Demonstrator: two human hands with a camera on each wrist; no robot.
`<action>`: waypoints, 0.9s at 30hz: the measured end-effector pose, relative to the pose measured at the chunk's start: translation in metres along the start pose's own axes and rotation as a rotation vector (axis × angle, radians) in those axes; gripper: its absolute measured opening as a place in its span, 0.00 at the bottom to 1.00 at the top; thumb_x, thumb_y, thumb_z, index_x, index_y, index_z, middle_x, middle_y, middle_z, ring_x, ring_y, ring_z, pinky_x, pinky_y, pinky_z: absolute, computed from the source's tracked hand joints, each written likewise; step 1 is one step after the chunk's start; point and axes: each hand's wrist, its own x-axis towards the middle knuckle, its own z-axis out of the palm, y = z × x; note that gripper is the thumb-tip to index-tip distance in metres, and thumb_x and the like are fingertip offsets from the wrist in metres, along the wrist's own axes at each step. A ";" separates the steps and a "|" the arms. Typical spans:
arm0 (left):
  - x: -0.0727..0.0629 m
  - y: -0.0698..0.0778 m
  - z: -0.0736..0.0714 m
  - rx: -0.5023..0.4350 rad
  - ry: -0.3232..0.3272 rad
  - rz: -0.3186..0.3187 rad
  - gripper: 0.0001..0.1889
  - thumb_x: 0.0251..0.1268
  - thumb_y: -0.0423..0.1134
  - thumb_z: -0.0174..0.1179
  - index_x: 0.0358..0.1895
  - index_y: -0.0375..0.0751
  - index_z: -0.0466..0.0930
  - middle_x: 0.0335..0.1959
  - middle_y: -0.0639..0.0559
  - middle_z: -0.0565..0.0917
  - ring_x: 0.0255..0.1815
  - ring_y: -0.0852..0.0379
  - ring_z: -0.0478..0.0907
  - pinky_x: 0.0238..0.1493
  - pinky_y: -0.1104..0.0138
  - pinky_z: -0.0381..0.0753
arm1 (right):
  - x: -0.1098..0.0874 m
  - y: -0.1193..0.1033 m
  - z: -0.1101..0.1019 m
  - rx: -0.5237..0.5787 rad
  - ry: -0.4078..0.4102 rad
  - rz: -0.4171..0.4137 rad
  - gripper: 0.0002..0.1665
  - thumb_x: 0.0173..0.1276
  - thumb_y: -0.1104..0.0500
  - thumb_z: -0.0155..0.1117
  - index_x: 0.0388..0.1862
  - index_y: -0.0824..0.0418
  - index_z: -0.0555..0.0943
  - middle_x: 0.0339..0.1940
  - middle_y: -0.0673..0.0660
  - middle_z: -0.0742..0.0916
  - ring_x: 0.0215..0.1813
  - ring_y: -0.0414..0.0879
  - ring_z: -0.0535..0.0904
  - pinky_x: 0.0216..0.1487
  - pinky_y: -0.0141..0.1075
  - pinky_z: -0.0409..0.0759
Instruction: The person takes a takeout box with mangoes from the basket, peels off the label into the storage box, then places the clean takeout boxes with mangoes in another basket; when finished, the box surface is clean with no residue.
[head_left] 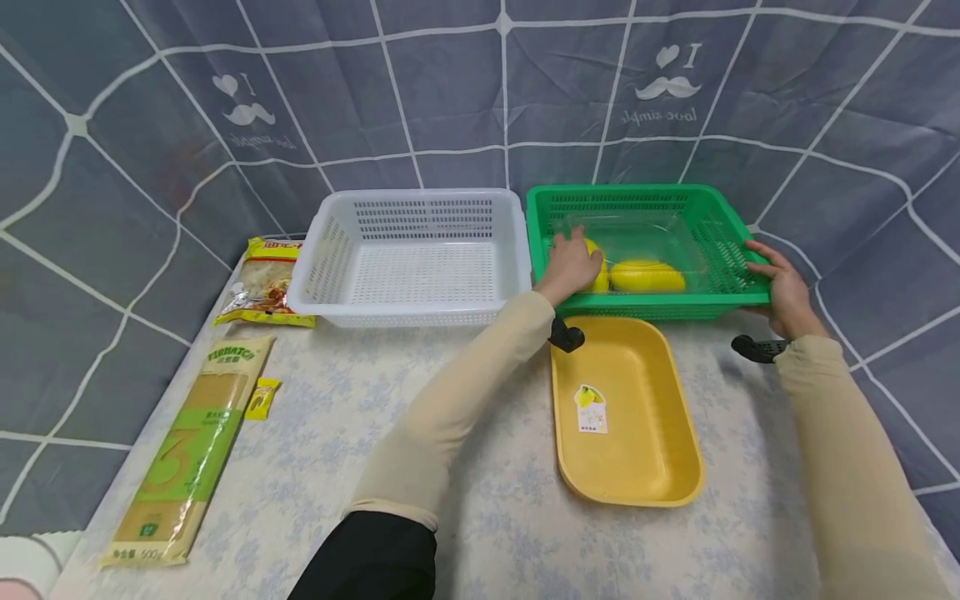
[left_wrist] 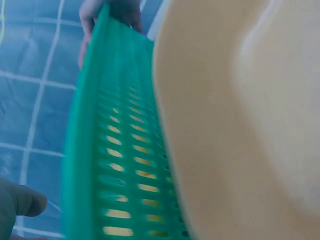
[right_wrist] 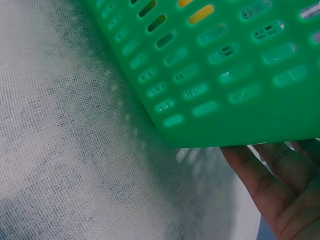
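In the head view my left hand (head_left: 572, 265) reaches over the left part of the green basket (head_left: 731, 292), at the near left side of a clear plastic box (head_left: 652, 237). Smooth yellow fruits (head_left: 647, 277), of a kind I cannot tell, show in that box; the left one is partly behind the hand. The left wrist view has the thumb (left_wrist: 22, 202) extended and apart from the basket wall. My right hand (head_left: 786, 287) holds the basket's right end, fingers at the rim. From the right wrist view those fingers (right_wrist: 260, 177) pass behind the rim's edge.
A white basket (head_left: 408, 315) stands left of the green one. The yellow tray (head_left: 637, 417) with a fruit sticker lies in front. At the left are a noodle packet (head_left: 180, 454), a small yellow sachet (head_left: 262, 399) and a yellow-edged food bag (head_left: 266, 283). Grey curtain (head_left: 450, 100) hangs behind.
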 end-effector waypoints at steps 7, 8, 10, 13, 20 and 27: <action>-0.034 0.001 -0.020 0.027 -0.006 0.223 0.26 0.73 0.46 0.48 0.69 0.40 0.64 0.63 0.43 0.71 0.61 0.50 0.69 0.55 0.63 0.71 | 0.000 0.000 -0.001 -0.056 0.054 -0.049 0.26 0.74 0.58 0.53 0.69 0.45 0.70 0.48 0.45 0.74 0.29 0.37 0.80 0.22 0.34 0.80; -0.041 0.001 -0.024 0.029 -0.010 0.254 0.24 0.73 0.47 0.48 0.68 0.42 0.67 0.61 0.46 0.73 0.59 0.53 0.70 0.53 0.65 0.71 | -0.001 -0.001 -0.001 -0.074 0.064 -0.063 0.25 0.74 0.59 0.52 0.69 0.45 0.71 0.49 0.45 0.73 0.29 0.37 0.80 0.22 0.33 0.80; -0.055 -0.001 -0.030 0.013 -0.013 0.306 0.21 0.72 0.48 0.50 0.64 0.45 0.73 0.58 0.49 0.77 0.50 0.57 0.76 0.45 0.68 0.75 | -0.001 -0.001 -0.002 -0.096 0.078 -0.092 0.25 0.74 0.61 0.51 0.68 0.47 0.71 0.50 0.45 0.73 0.27 0.37 0.79 0.21 0.32 0.79; -0.076 -0.007 -0.037 -0.026 -0.007 0.388 0.18 0.72 0.48 0.51 0.57 0.46 0.79 0.48 0.54 0.82 0.35 0.63 0.78 0.31 0.71 0.74 | -0.003 0.000 -0.004 -0.168 0.109 -0.150 0.25 0.74 0.62 0.50 0.68 0.49 0.72 0.53 0.46 0.73 0.24 0.35 0.77 0.20 0.29 0.77; -0.125 -0.037 -0.042 -0.074 -0.035 0.521 0.14 0.72 0.44 0.51 0.48 0.43 0.83 0.34 0.59 0.83 0.28 0.67 0.75 0.31 0.75 0.73 | -0.007 0.002 -0.004 -0.628 0.484 -0.264 0.20 0.71 0.55 0.55 0.60 0.52 0.79 0.36 0.37 0.77 0.31 0.26 0.67 0.39 0.27 0.68; -0.173 -0.081 -0.042 0.016 -0.065 0.560 0.12 0.71 0.41 0.53 0.48 0.46 0.84 0.39 0.59 0.83 0.38 0.65 0.76 0.37 0.74 0.73 | -0.031 0.000 0.013 -0.781 0.713 -0.673 0.19 0.66 0.64 0.48 0.40 0.64 0.87 0.29 0.32 0.74 0.40 0.29 0.71 0.52 0.30 0.68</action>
